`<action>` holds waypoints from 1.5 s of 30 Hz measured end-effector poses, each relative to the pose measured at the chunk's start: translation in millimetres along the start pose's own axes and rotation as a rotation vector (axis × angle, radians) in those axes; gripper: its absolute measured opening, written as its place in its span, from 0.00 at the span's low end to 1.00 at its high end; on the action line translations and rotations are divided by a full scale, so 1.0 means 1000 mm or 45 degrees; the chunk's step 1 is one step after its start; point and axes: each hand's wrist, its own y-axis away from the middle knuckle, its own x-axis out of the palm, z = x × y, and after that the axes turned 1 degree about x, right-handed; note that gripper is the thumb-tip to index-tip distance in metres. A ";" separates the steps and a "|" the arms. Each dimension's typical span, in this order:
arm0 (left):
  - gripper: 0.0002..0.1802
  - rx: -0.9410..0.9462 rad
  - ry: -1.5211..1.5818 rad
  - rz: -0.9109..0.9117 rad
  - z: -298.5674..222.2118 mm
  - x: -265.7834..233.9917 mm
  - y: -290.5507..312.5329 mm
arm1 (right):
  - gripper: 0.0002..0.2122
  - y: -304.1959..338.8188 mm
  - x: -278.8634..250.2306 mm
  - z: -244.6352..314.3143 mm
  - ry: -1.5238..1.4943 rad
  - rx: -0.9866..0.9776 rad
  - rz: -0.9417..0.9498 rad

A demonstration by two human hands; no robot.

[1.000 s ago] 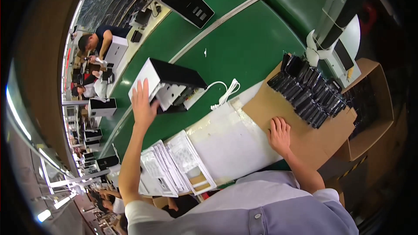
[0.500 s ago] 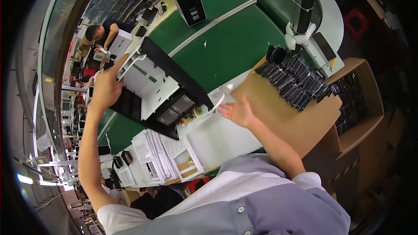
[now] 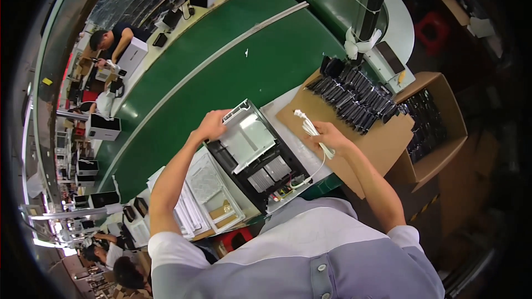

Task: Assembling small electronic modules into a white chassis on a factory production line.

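A black-and-white appliance housing (image 3: 257,152) lies opened side up on the table in front of me, with a grey finned part and small coloured wires showing inside. My left hand (image 3: 213,126) is closed on the white rim at its far left corner, fingers partly hidden. To the right of the housing, my right hand (image 3: 331,137) grips a bundled white power cord (image 3: 310,127). The plug sticks out at the top of the bundle. From its lower end, a single white strand curves down to the housing's near right corner.
White grille frames (image 3: 208,180) are stacked left of the housing. Several black plastic-wrapped packs (image 3: 354,97) lie on cardboard (image 3: 382,155) at right, beside an open carton (image 3: 443,138). A green conveyor (image 3: 221,72) runs behind, with a dark post (image 3: 370,8). Other people work across it.
The housing has come down from a raised tilt onto the table, nearer me, with my left hand still on it. My right hand, open before, now holds the bundled cord.
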 end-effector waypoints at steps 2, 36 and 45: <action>0.35 -0.090 0.068 0.046 0.029 0.029 -0.023 | 0.17 0.006 -0.002 0.001 0.419 0.049 -0.169; 0.13 -1.021 0.278 -1.419 -0.153 0.142 0.282 | 0.17 0.042 0.056 0.007 0.627 -0.347 -0.366; 0.12 -0.061 0.218 -0.945 -0.188 -0.029 0.255 | 0.40 0.042 0.102 0.160 0.986 -1.053 0.338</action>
